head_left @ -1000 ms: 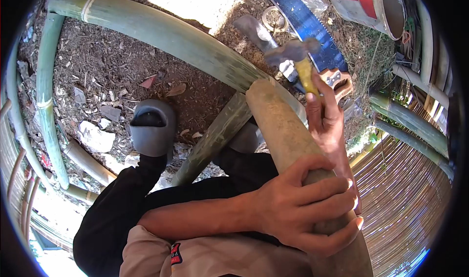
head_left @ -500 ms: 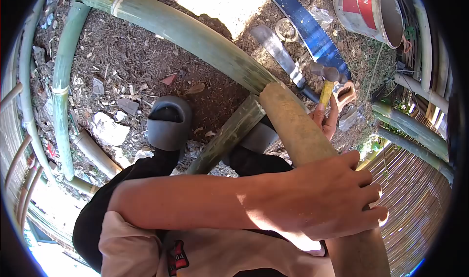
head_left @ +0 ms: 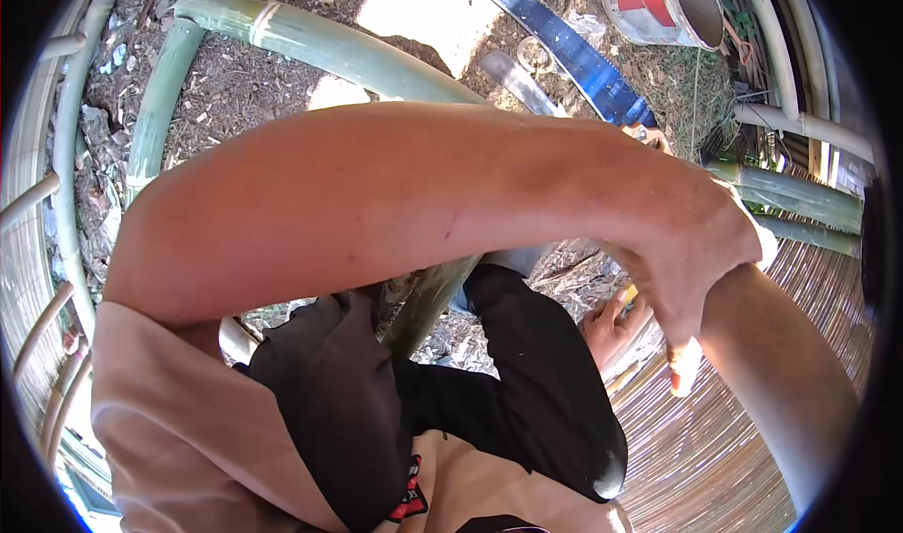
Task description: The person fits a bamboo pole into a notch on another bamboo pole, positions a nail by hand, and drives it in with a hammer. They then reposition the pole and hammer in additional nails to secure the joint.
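Note:
My left arm reaches across the view from the left. At its end my left hand (head_left: 691, 251) grips a thick tan bamboo pole (head_left: 790, 382) near its upper end, with the thumb pointing down. Below the left wrist, beside my knee, is my right hand (head_left: 613, 331), its fingers curled around the yellow handle of a hammer (head_left: 628, 294). The left hand and forearm hide the hammer's head. Between my legs lies a green bamboo piece (head_left: 428, 307), partly covered by the forearm.
A long green bamboo pole (head_left: 348, 48) lies across the ground, meeting another bamboo pole (head_left: 165, 100) at the left. Farther off are a blue-bladed saw (head_left: 574, 53), a metal blade (head_left: 517, 79), a tape roll (head_left: 536, 55) and a paint bucket (head_left: 644, 6). A slatted bamboo wall (head_left: 715, 439) stands right.
My left hand has moved the tan pole to the right, away from the green bamboo, and the forearm has risen in view. The right hand has drawn back lower with the hammer.

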### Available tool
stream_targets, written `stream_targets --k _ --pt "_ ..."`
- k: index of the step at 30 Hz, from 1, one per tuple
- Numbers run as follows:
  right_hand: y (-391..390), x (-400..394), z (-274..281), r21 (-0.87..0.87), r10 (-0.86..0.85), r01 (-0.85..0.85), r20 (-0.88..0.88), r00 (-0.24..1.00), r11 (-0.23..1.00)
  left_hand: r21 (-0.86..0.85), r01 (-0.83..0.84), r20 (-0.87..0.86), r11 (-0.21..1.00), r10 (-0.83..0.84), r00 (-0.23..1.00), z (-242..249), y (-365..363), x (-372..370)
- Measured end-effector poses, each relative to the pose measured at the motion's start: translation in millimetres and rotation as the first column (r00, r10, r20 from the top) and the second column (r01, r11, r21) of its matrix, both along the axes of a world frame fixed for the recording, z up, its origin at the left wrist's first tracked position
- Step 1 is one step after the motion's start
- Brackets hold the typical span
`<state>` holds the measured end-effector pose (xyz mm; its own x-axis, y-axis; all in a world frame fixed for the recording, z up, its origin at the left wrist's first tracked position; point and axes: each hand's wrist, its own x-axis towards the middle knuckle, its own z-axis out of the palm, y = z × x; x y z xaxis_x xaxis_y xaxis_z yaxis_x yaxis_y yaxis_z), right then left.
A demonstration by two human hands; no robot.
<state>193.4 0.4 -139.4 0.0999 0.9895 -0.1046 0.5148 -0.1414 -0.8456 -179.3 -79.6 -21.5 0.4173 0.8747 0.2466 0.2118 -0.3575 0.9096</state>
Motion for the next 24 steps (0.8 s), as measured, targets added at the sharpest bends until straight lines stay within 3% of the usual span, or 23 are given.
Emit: stream_targets --k 4,7,8,10,12,14,15,19,21,24 --pt "-13.8 26.3 19.0 0.039 -0.028 0.027 0.020 0.999 0.999 -0.030 0.034 0.097 0.999 -0.031 0.995 8.1 5.4 15.6" --pt "7.9 50.2 26.7 0.036 0.015 -0.015 0.011 1.000 0.999 -0.086 -0.016 0.110 0.996 0.025 0.994 9.7 22.9 33.8" --pt "11.7 41.7 40.1 -0.010 0.011 -0.010 0.024 1.000 1.000 -0.040 -0.102 0.131 0.994 0.106 0.986 0.8 34.1 45.9" --pt "23.4 22.8 60.9 0.031 0.187 -0.192 0.120 0.975 0.981 0.015 -0.211 0.127 0.977 0.208 0.970 -6.3 42.0 57.4" --pt "66.7 24.1 55.1 0.109 0.340 -0.385 0.296 0.893 0.917 0.038 -0.289 0.005 0.957 0.289 0.957 -3.3 45.4 61.2" --pt "107.6 21.7 40.2 0.100 0.497 -0.548 0.313 0.809 0.830 -0.001 -0.286 -0.065 0.958 0.286 0.956 8.4 42.5 60.7" --pt "137.8 26.5 21.0 0.114 0.562 -0.649 0.403 0.722 0.752 -0.048 -0.267 -0.107 0.963 0.261 0.960 13.6 42.1 62.1" --pt "153.9 -29.2 11.1 -0.032 0.678 -0.735 0.415 0.607 0.677 -0.160 -0.295 -0.179 0.942 0.267 0.947 34.9 35.2 66.8" --pt "165.8 -40.7 -18.5 -0.004 0.738 -0.799 0.386 0.553 0.601 -0.115 -0.375 -0.235 0.920 0.341 0.910 40.5 35.7 68.5" --pt "167.0 -47.8 -43.4 0.019 0.789 -0.849 0.357 0.499 0.528 -0.277 -0.404 -0.297 0.872 0.322 0.899 64.3 32.0 74.6"
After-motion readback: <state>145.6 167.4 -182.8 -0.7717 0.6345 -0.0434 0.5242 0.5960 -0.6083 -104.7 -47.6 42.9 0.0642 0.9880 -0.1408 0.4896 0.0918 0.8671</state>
